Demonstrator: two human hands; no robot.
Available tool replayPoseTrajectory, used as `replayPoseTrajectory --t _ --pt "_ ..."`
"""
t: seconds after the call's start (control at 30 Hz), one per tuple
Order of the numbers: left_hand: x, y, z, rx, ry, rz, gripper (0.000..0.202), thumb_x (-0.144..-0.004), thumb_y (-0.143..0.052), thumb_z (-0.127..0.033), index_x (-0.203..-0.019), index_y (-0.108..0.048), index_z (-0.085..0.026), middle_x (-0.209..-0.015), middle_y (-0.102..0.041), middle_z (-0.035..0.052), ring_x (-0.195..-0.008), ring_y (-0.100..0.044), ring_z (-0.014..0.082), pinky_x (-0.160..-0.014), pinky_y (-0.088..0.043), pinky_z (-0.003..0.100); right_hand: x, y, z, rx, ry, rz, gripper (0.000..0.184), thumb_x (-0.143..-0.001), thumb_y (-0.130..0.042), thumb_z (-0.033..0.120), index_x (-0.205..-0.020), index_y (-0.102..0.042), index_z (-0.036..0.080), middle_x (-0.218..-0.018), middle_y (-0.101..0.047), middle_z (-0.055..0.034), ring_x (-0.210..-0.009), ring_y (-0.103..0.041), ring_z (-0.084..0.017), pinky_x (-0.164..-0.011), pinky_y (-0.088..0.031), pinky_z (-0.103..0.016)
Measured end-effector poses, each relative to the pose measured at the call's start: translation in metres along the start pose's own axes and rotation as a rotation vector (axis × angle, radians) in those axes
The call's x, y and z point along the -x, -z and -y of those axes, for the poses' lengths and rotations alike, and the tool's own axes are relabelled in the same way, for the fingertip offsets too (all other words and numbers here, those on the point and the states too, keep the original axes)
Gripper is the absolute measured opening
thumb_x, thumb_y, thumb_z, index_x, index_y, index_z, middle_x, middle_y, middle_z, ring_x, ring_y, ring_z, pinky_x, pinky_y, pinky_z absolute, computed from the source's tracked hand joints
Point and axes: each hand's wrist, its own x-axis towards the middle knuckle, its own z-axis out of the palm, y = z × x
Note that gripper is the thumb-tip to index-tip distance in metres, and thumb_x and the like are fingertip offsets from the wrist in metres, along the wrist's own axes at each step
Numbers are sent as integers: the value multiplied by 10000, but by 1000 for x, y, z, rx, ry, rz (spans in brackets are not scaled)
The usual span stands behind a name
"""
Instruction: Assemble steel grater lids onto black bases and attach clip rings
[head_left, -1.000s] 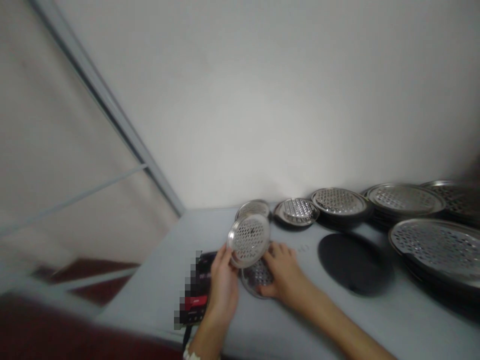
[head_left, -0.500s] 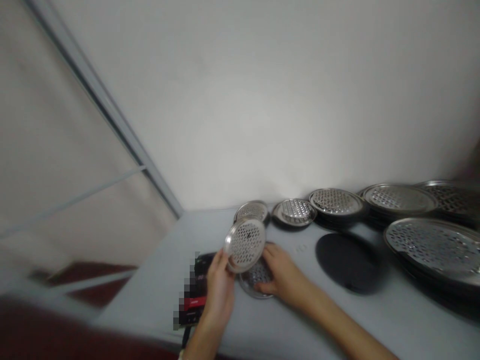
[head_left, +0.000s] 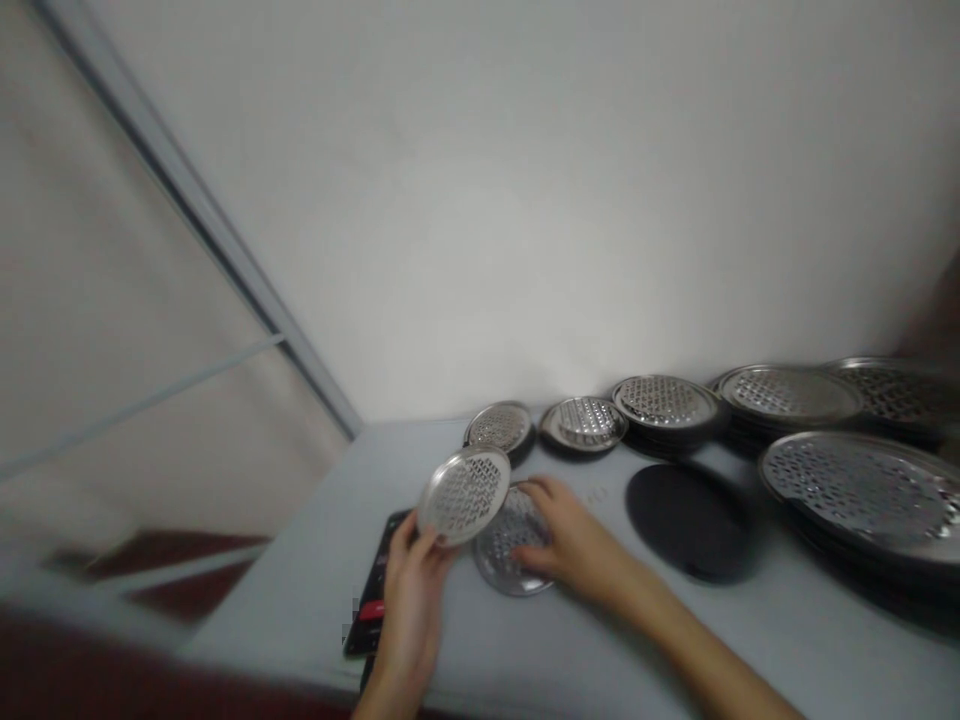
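My left hand (head_left: 409, 615) holds a round perforated steel disc (head_left: 465, 495) up by its lower edge, tilted with its face towards me. My right hand (head_left: 574, 540) lies with its fingers on a second perforated steel disc (head_left: 510, 545), which rests flat on the grey table (head_left: 285, 610). The fingers hide part of that disc. Just left of my left hand lies a black device with a red label (head_left: 371, 600), partly covered by my hand and blurred.
Stacks of perforated steel trays (head_left: 847, 480) of several sizes stand along the back and right of the table, against a white wall (head_left: 480, 220). A smaller disc (head_left: 499, 428) lies at the back. A round black mat (head_left: 686, 520) lies to the right of my right hand.
The raised disc has moved left, towards the black device, and now sits flatter to the view. My left hand went with it. My right hand stays on the lower disc.
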Motion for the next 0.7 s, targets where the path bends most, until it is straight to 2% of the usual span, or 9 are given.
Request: replayPoseTrajectory --t 0.07,0.13,0.2,0.27,0.37,0.43,0.53,0.6,0.7 --pt "-2 11 -5 -80 -17 -18 550 -717 -815 -251 -1216 -586 -213 -886 -747 26 -705 -699 166 -629 -559 255 -3 7 -3 -93 -72 -134 406 -829 -669 205 -1233 -642 196 -1279 -612 -120 -1252 -540 -287 -1127 -381 -440" --pt "-5 18 -12 -182 -81 -2 655 -696 -846 -331 -1270 -550 -223 -836 -733 6 -589 -644 137 -494 -470 189 -7 13 -8 -183 -162 -265 273 -865 -595 233 -1126 -664 190 -1187 -648 -126 -1190 -570 -299 -1103 -391 -480" --pt "-8 21 -19 -291 -198 39 634 -696 -848 -408 -1232 -570 -210 -764 -714 -7 -515 -588 123 -431 -398 170 -11 17 -13 -259 -233 -318 248 -891 -568 323 -1069 -656 175 -1103 -674 -139 -1081 -622 -307 -1032 -447 -507" --pt "-9 20 -24 -424 -334 74 498 -726 -821 -452 -1107 -624 -198 -698 -697 -2 -512 -593 145 -450 -425 191 -15 18 -17 -349 -278 -293 332 -913 -541 447 -1042 -647 161 -988 -705 -137 -907 -680 -292 -886 -534 -486" --pt "-5 15 -25 -687 -533 54 291 -800 -752 -426 -991 -684 -217 -749 -744 54 -649 -693 230 -626 -540 271 -19 15 -17 -522 -312 -218 543 -952 -409 620 -1092 -640 149 -918 -748 -140 -786 -733 -267 -739 -587 -424" --pt "0 11 -22 -835 -661 60 247 -828 -714 -347 -1049 -734 -239 -938 -793 94 -838 -734 287 -823 -555 337 -20 13 -15 -644 -322 -194 654 -963 -333 689 -1166 -637 146 -1015 -763 -168 -889 -756 -275 -790 -594 -425" --pt "8 8 -14 -885 -755 253 356 -841 -644 -216 -1170 -764 -281 -1187 -772 70 -1106 -701 315 -1071 -467 402 -20 14 -11 -824 -325 -179 719 -942 -368 750 -1202 -669 152 -1172 -743 -176 -1111 -710 -294 -958 -545 -456" --pt "11 7 -9 -874 -765 402 417 -852 -587 -160 -1203 -763 -302 -1272 -741 39 -1207 -667 297 -1155 -410 414 -17 16 -8 -769 -283 -174 672 -932 -445 722 -1208 -690 161 -1247 -724 -153 -1215 -655 -294 -1051 -487 -462" --pt "11 10 -3 -904 -744 495 483 -859 -551 -131 -1268 -731 -314 -1361 -688 19 -1289 -622 276 -1195 -384 416 -12 16 -5 -506 -232 -194 586 -922 -564 607 -1304 -654 172 -1369 -663 -135 -1293 -594 -296 -1136 -405 -475"
